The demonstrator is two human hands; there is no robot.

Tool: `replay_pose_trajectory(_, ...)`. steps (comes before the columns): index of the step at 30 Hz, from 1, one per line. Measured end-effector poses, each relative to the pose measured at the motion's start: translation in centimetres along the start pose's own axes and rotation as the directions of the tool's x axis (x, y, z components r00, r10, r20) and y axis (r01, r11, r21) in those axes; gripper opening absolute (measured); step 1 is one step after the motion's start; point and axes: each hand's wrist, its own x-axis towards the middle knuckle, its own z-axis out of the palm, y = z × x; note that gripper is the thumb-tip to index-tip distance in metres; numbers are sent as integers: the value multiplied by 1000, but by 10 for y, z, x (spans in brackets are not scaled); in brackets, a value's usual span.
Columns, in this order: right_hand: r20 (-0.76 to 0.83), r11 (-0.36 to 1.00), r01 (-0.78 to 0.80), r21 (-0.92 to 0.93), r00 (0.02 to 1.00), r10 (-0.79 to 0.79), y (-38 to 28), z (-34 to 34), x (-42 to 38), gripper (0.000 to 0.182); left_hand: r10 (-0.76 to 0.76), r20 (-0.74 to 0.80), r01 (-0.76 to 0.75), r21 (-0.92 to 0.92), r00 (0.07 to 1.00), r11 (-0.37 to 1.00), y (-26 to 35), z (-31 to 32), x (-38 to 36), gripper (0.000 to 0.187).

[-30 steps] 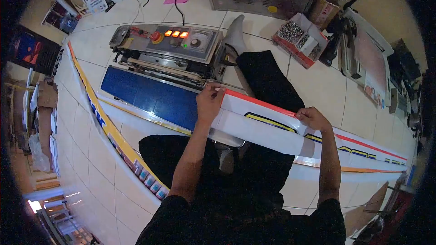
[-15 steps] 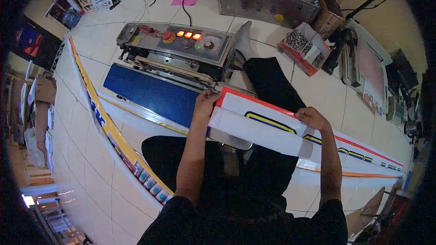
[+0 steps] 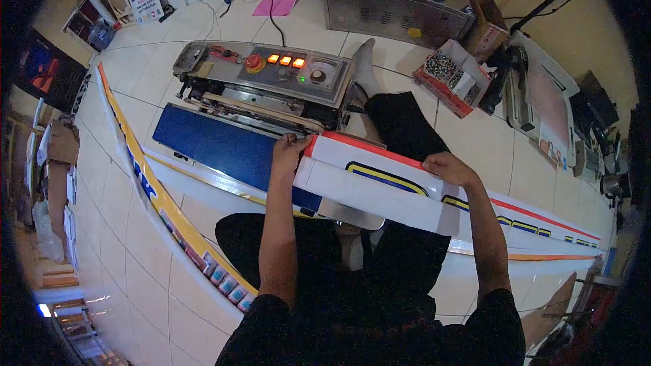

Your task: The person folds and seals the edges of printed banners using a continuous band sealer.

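Folded banner strip (image 3: 380,183) pinched by left hand (image 3: 288,152) and right hand (image 3: 449,168), fingertips hidden beneath its edge.

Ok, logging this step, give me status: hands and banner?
Left hand and right hand grip folded banner edge. Leading end at sealer machine. Nothing between.

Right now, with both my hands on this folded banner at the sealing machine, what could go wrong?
Your left hand pinches the banner edge right at the sealing machine, whose lamps are lit; fingers could probably get nipped or burned. Your right hand holds the fold farther back, so uneven pull might feed it in crooked. The banner's long tail trails over the floor and your leg, where it could snag.
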Motion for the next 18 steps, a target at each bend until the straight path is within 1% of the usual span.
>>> replay_pose_trajectory(2, 38, 996, -83, 20, 996, 82, -7, 0, 4, 33, -4, 5, 5, -19, 1000, 1000, 3, -1, -1, 26)
replay_pose_trajectory(4, 58, 993, -108, 42, 993, 105, -9, 0, 8, 32, -9, 7, 10, -37, 1000, 999, 7, 0, -3, 25)
replay_pose_trajectory(5, 79, 990, -127, 64, 989, 122, -9, -1, 11, 32, 24, -15, -24, -21, 1000, 999, 9, 0, -3, 24)
replay_pose_trajectory(6, 77, 990, -128, 63, 989, 124, -9, -1, 13, 32, 59, -37, -59, -5, 998, 998, 8, -2, -2, 25)
replay_pose_trajectory(7, 81, 992, -104, 73, 992, 98, -8, -1, 15, 32, 60, -34, -60, -5, 998, 998, 6, -5, 1, 25)
replay_pose_trajectory(9, 84, 993, -80, 85, 994, 73, -4, -1, 21, 33, 124, 3, -123, -45, 992, 991, 8, -8, 2, 30)
replay_pose_trajectory(10, 110, 993, -61, 100, 993, 50, -1, 0, 25, 33, 124, 5, -124, -45, 992, 991, 15, -8, -1, 30)
replay_pose_trajectory(12, 133, 992, -43, 117, 991, 28, 0, 0, 28, 33, 88, -25, -84, 123, 996, 989, 30, -7, -10, 32)
replay_pose_trajectory(14, 115, 993, -11, 117, 993, -3, -3, 4, 31, 31, 101, -20, -97, 149, 995, 984, 23, -14, -2, 31)
replay_pose_trajectory(16, 127, 993, -33, 112, 992, 18, -14, 3, 31, 31, 113, -13, -109, 176, 993, 978, 22, -19, 3, 29)
replay_pose_trajectory(18, 137, 992, -58, 110, 990, 43, -19, -2, 25, 30, 28, 32, -26, -82, 999, 996, 22, -21, 4, 27)
